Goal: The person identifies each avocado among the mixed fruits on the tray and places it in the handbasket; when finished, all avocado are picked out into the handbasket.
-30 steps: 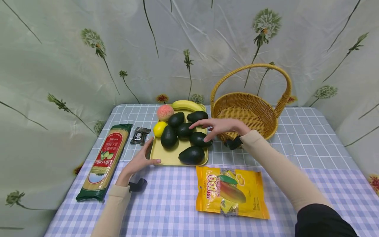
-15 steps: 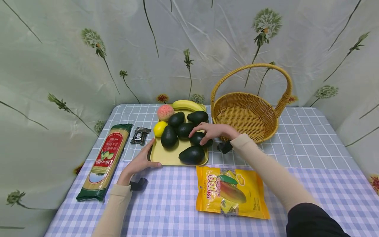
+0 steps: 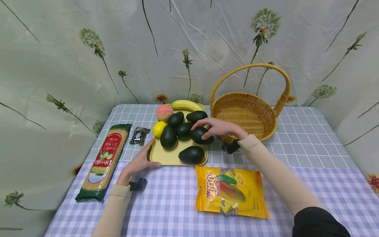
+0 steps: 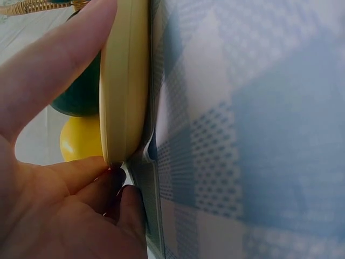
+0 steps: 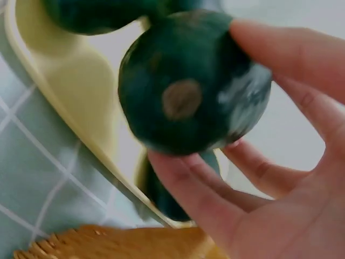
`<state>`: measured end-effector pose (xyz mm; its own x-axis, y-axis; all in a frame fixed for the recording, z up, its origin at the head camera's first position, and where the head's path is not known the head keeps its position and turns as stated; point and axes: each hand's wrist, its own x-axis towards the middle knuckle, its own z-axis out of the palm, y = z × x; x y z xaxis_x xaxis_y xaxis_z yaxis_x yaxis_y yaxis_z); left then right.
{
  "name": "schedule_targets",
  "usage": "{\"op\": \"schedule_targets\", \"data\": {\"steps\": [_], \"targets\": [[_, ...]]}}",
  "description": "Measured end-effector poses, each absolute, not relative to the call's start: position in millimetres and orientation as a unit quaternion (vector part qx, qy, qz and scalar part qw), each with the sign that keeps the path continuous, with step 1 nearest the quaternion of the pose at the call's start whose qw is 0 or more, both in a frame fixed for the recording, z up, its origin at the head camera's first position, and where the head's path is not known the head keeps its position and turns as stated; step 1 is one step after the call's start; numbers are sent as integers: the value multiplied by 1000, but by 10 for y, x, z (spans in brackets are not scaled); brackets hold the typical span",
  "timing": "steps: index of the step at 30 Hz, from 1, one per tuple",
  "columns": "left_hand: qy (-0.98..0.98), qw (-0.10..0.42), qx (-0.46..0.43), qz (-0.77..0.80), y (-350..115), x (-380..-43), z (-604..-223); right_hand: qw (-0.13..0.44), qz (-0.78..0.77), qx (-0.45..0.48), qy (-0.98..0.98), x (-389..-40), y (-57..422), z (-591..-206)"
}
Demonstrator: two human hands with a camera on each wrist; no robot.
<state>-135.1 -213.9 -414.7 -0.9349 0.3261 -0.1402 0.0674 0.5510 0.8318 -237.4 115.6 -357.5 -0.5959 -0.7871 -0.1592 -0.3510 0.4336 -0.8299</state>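
Observation:
My right hand [image 3: 220, 127] grips a dark green avocado [image 3: 199, 135] between thumb and fingers, just above the right side of a yellow tray [image 3: 165, 159]. In the right wrist view the round end of that avocado [image 5: 172, 81] faces the camera, clear of the tray below. My left hand [image 3: 140, 162] holds the near left corner of the tray, thumb along the front edge and fingers at the left side. Several more avocados [image 3: 191, 155] lie in the tray with a lemon [image 3: 159, 129], a peach [image 3: 164, 112] and a banana [image 3: 186, 105].
A wicker basket [image 3: 242, 98] with a tall handle stands right of the tray. Left lie a pasta pack [image 3: 103, 161] and a small black packet [image 3: 139, 135]. A yellow mango candy bag [image 3: 232, 192] lies in front. A flowered curtain hangs behind the table.
My right hand came down onto the avocado at the tray's right side, took hold of it and raised it slightly. The left hand has stayed at the tray's corner.

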Motion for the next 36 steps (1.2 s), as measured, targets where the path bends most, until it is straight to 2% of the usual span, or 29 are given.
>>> {"op": "schedule_targets", "data": {"steps": [4,11,18,25,36], "targets": [[870,136,119,459,-2162,-1379,-4197,277,-449,-316,788,-2391,1379,-3474],[877,128,117,447,-2289,-1503,-4530,263,-529,-249,767,-2500,1931,-3361],[876,128,116,450,-2313,-1526,-4570,229,-594,-147,757,-2664,2340,-3367],[876,128,119,450,-2307,-1524,-4558,214,-613,-106,753,-2782,2341,-3463],[879,131,118,444,-2304,-1526,-4550,188,-595,-71,778,-2879,2053,-3709]]}}
